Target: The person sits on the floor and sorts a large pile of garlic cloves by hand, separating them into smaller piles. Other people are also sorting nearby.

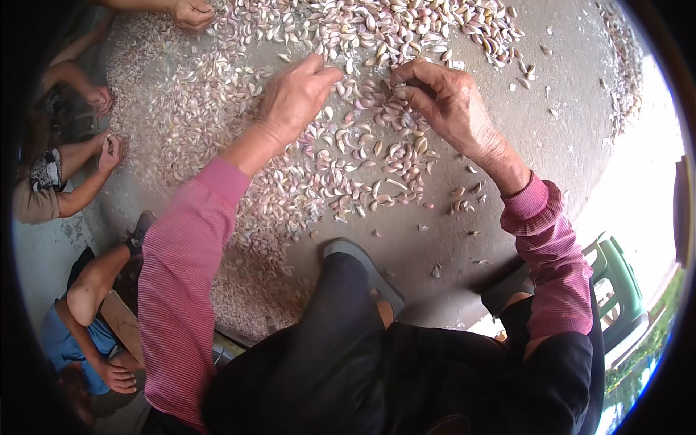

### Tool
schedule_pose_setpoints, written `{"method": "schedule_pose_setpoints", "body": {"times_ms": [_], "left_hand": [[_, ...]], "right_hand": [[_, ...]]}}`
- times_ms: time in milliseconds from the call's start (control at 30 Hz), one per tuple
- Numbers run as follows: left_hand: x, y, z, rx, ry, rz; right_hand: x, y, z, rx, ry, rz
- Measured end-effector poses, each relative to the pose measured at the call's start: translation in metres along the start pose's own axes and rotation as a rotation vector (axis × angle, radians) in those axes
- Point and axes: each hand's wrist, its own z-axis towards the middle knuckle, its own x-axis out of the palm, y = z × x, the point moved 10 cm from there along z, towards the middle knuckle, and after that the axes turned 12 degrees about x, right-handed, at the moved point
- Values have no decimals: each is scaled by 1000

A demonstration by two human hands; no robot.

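Note:
Many loose garlic cloves [405, 163], pinkish and cream in their skins, are spread over the grey concrete floor [544, 125] before me. Over the upper middle of this spread is my left hand [299, 98], back upward, its thumb and forefinger drawn together; whatever is under the fingertips is hidden. My right hand [443, 100] pinches thumb against forefinger just above a denser patch of cloves. A small pale piece, seemingly a garlic clove [399, 85], shows between those fingertips. The two hands are apart, with cloves lying between them.
Other people's hands [193, 13] [100, 100] [111, 152] are at the left and top edges. A seated person's leg [98, 283] is at lower left. My shoe [353, 253] stands beside the cloves. A green plastic stool [614, 293] is at right.

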Motion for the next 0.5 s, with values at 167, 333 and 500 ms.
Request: {"method": "schedule_pose_setpoints", "body": {"times_ms": [167,333,500], "left_hand": [[-1,8,-5,-154,-7,-185],[-19,10,12,-165,-147,-308],[-20,-30,21,-11,-30,-358]], "right_hand": [[-77,-12,-6,57,138,776],[-65,-16,-16,-29,-43,118],[35,7,-23,-440,82,-484]]}}
